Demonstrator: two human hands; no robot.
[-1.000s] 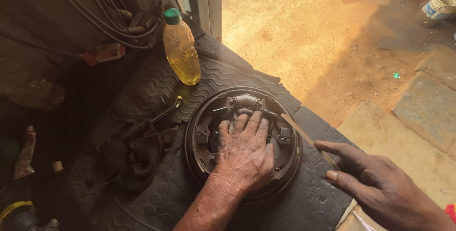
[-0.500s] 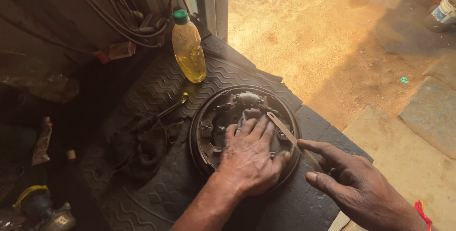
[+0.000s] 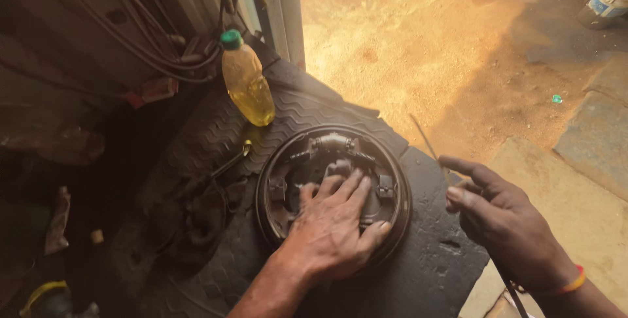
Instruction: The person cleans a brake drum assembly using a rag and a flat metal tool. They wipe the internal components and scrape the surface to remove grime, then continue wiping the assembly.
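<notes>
The left hand [image 3: 333, 226] lies palm down with its fingers [image 3: 350, 184] spread flat over the middle of a round brake drum assembly [image 3: 333, 190], pressing on the shoes and hub rather than gripping anything; the thumb rests on the drum's near right rim. The right hand [image 3: 504, 223] hovers just off the drum's right side, fingers loosely extended and partly curled, with a thin dark rod [image 3: 428, 141] running past the fingertips and on under the palm; whether the hand truly grips it cannot be told. A red and yellow band [image 3: 569, 285] circles that wrist. The drum sits near the right edge of a dark ribbed rubber mat [image 3: 294, 112], its springs and adjuster showing at the far side. On the mat's far edge stands a plastic bottle [image 3: 247, 86] of yellow liquid with a green cap, upright, well apart from the drum. Dark cables [image 3: 131, 43] hang behind it, and sunlit sandy ground [image 3: 418, 50] lies beyond the mat.
</notes>
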